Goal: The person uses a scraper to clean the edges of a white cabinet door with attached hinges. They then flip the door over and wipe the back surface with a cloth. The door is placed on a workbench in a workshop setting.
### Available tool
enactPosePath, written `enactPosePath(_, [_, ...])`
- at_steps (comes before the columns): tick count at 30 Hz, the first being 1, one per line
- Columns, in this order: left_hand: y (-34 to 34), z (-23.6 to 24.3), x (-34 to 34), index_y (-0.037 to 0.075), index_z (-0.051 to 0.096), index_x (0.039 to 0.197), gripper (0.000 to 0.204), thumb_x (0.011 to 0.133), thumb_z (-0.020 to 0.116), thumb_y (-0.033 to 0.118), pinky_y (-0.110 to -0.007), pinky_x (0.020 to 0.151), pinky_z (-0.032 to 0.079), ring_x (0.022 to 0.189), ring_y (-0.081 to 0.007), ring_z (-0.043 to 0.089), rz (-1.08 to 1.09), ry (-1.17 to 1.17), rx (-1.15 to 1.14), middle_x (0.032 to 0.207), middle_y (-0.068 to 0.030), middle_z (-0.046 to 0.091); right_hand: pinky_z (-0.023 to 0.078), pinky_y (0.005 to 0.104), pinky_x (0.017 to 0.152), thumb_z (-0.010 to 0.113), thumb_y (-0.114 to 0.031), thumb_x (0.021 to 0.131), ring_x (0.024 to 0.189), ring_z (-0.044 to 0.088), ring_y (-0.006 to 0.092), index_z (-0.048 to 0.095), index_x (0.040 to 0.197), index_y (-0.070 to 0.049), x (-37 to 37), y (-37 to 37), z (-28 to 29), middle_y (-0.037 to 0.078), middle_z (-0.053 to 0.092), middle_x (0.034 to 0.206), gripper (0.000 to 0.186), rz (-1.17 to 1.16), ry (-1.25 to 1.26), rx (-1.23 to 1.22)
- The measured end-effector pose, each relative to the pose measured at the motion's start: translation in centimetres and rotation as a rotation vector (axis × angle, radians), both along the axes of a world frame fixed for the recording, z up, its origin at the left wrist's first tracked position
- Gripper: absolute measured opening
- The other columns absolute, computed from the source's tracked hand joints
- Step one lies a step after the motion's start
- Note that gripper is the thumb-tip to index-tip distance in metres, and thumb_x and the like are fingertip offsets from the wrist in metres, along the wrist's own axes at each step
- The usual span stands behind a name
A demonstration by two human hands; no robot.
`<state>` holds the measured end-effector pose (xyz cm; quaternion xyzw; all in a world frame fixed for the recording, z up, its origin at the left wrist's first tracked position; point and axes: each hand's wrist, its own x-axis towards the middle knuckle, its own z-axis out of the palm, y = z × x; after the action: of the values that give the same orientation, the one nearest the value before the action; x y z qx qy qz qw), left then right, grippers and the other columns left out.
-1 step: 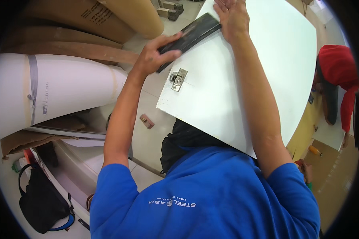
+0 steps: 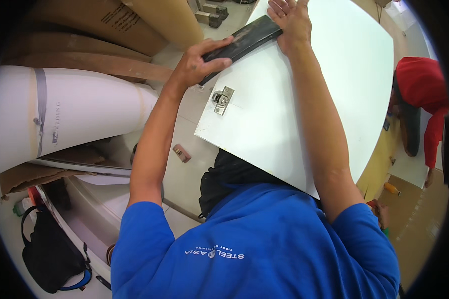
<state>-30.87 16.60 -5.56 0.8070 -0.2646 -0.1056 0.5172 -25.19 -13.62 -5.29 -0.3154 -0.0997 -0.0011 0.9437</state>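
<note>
My left hand is closed around one end of a long black block, thumb on the near side. The block lies slantwise along the left edge of a white panel, its far end close to my right wrist. Flat on the panel near the block, a metal cabinet hinge is fastened by its plate. My right hand rests at the panel's far part, fingers stretched out and holding nothing; its fingertips are partly cut off by the top of the picture.
Left stand a white wrapped roll and brown cardboard. A small reddish-brown block lies on the floor, a black bag at lower left. At right, a person in red bends down near an orange-handled tool.
The black block and my left hand have shifted slightly to the right along the panel's edge. My right hand stays nearly in place.
</note>
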Motion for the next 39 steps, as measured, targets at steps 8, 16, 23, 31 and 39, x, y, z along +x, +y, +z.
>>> enactPosePath(8, [6.4,1.5,-5.3,0.008,0.070,0.143,0.064,0.084,0.089,0.023,-0.032,0.107,0.048,0.118,-0.0211,0.067,0.026,-0.077,-0.013,0.131,-0.0117,0.073,0.019,0.0536,0.133,0.027,-0.073,0.109,0.162,0.023,0.0426,0.023,0.167,0.000,1.8,-1.0,0.2,0.030,0.025,0.172,0.094,-0.252,0.149,-0.102])
enactPosePath(16, [1.3,0.5,-0.6,0.008,0.071,0.142,0.066,0.083,0.089,0.030,-0.034,0.106,0.049,0.113,-0.0203,0.067,-0.070,-0.156,0.098,0.129,-0.0110,0.075,0.023,0.0541,0.132,0.029,-0.065,0.113,0.160,0.028,0.0426,0.026,0.165,0.003,0.9,-0.3,1.3,0.030,0.031,0.169,0.086,-0.283,0.179,-0.045])
enactPosePath(23, [0.7,1.3,2.6,0.007,0.067,0.147,0.058,0.095,0.081,0.031,-0.033,0.101,0.052,0.112,-0.0159,0.066,0.295,0.066,-0.447,0.123,-0.0052,0.075,0.041,0.0504,0.123,0.044,-0.049,0.114,0.154,0.041,0.0376,0.046,0.155,0.001,-1.0,1.2,3.5,0.026,0.055,0.149,0.064,-0.332,0.204,-0.511])
enactPosePath(31, [9.0,-0.2,-10.4,0.006,0.065,0.149,0.069,0.088,0.083,0.034,-0.037,0.118,0.044,0.131,-0.0245,0.063,0.309,0.273,-0.274,0.137,-0.0121,0.071,0.012,0.0595,0.129,0.076,-0.031,0.098,0.141,0.055,0.0276,0.082,0.109,-0.016,-5.1,6.4,2.6,0.002,0.079,0.113,0.020,-0.084,-0.647,-1.947])
enactPosePath(39, [8.6,-1.2,-12.0,0.010,0.069,0.146,0.067,0.085,0.087,0.028,-0.036,0.081,0.044,0.084,-0.0213,0.054,0.145,-0.005,-0.041,0.088,-0.0070,0.059,0.017,0.0516,0.130,0.061,-0.028,0.109,0.130,0.063,0.0274,0.073,0.131,-0.015,-4.1,7.2,3.0,0.006,0.078,0.117,0.028,-0.089,-0.309,-1.706])
